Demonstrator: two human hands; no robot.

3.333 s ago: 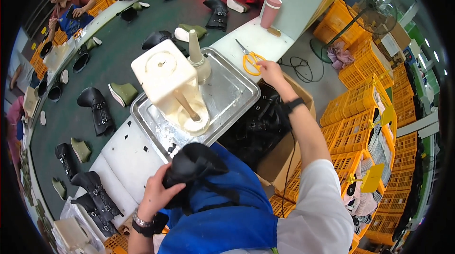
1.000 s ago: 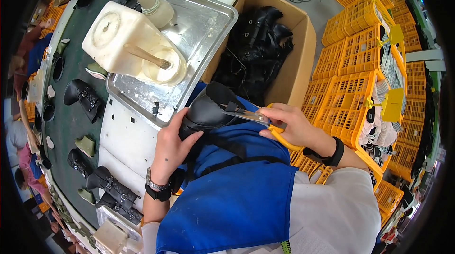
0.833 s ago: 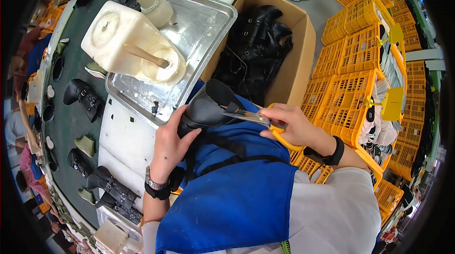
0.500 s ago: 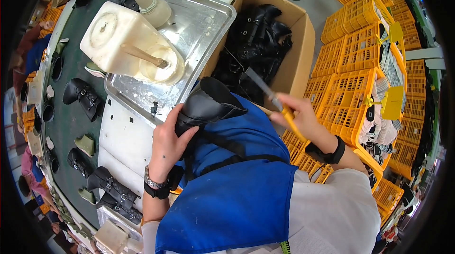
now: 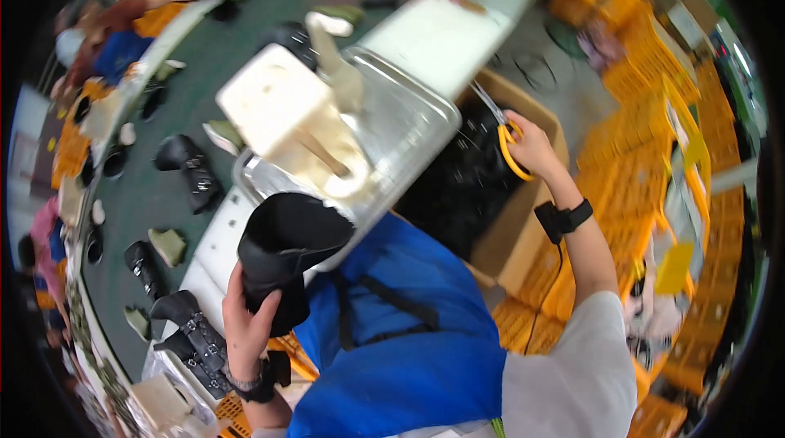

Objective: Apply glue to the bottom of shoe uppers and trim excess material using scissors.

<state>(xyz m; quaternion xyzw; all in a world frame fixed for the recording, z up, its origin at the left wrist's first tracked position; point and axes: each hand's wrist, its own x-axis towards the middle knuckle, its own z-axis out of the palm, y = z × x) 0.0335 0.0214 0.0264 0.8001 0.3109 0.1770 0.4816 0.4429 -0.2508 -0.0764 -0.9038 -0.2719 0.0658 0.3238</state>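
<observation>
Running up the left side is a green belt (image 5: pixel 123 201) with boots and shoes scattered over it, and along its near edge lies a white counter (image 5: pixel 446 33). To the right of the counter, an open carton (image 5: pixel 523 221) holds a dark heap of black footwear, blurred. A metal tray (image 5: pixel 417 111) sits on the counter, bearing a white container (image 5: pixel 274 98).

Between the tray and the blue apron (image 5: pixel 409 372) is the black boot (image 5: pixel 286 233), clasped by the left hand (image 5: pixel 248 322), thumb on one side and fingers on the other, below the opening. Its shaft stands roughly upright, the wide mouth tipped up and rightward; whether it touches the tray cannot be told.

The hands are well apart. Out to the right, over the carton, the right hand (image 5: pixel 531 143) grips the yellow-handled scissors (image 5: pixel 499 115). Their blades point up and left, farther out than the boot and past it, not at its mouth. The left hand is clearly nearer the boot.
</observation>
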